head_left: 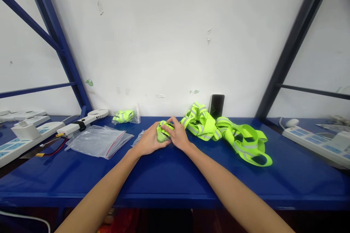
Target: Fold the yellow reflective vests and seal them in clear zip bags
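Between my two hands is a folded bundle of neon-yellow reflective strap [162, 136], held just above the blue table. My left hand [148, 141] cups it from the left and below. My right hand [179, 135] grips its upper right side, fingers and thumb bent over it. Clear plastic [139, 137] sticks out beyond my left hand; whether it wraps the bundle I cannot tell. To the right of my hands lie loose, tangled reflective straps [201, 122] in the same neon colour. A bagged strap bundle [124, 116] rests near the wall at the left.
Flat zip bags [95, 141] are stacked at the left, beside a white handheld fan [98, 113] and wires. Power strips lie at the far left [53, 127] and far right [314, 142]. A phone [217, 105] leans on the wall. Metal posts flank the blue table [175, 185].
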`<state>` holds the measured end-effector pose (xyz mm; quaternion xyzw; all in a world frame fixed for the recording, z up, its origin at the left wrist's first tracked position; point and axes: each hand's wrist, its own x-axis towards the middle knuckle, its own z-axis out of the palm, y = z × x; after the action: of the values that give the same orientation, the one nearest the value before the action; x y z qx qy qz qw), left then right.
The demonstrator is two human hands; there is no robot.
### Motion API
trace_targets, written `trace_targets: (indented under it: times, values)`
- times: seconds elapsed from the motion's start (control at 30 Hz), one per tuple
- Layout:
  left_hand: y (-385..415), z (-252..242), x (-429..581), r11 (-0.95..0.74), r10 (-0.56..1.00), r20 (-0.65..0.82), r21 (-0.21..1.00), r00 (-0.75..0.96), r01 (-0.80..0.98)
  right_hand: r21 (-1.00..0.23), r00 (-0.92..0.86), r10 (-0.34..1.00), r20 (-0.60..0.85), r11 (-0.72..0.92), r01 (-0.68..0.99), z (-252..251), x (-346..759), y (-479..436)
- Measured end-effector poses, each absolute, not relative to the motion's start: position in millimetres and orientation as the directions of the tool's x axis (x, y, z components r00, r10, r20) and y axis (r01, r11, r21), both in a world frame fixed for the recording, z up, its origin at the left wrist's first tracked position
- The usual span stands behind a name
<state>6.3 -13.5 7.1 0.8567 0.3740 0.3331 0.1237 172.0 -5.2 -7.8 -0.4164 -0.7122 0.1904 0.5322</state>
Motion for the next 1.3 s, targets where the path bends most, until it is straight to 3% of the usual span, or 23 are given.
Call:
trace_targets:
  times: [0.27,0.63,0.87,1.07,1.2,1.3]
  values:
    - [-3.8,1.5,-3.0,-0.65,0.748,0.524,0.458,0.407,0.606,-0.663,-0.27,0.77,0.578,0.636,0.395,-2.8,170.6,-20.9]
    - [-1.8,6.7,-11.8,-0.669,0.736,0.504,0.433,0.452,0.605,-0.86,-0.282,0.866,0.412,0.472,0.192,0.6,180.7,-10.3]
    - [-6.3,11.7,-9.7,-0.722,0.672,0.464,0.236,0.578,0.65,-0.711,-0.389,0.79,0.474,0.604,0.36,-6.6,179.1,-10.5]
    - [-6.3,7.7,-5.8,-0.746,0.631,0.452,0.128,0.631,0.653,-0.53,-0.557,0.71,0.431,0.699,0.48,-2.1,180.0,-12.7]
    - [-10.2,4.8,-3.1,-0.761,0.593,0.447,0.039,0.67,0.648,-0.563,-0.595,0.714,0.368,0.681,0.469,-0.4,178.5,-15.1]
    - [-18.9,6.9,1.0,-0.752,0.613,0.468,0.1,0.637,0.651,-0.604,-0.504,0.754,0.421,0.647,0.465,-2.7,176.9,-14.6]
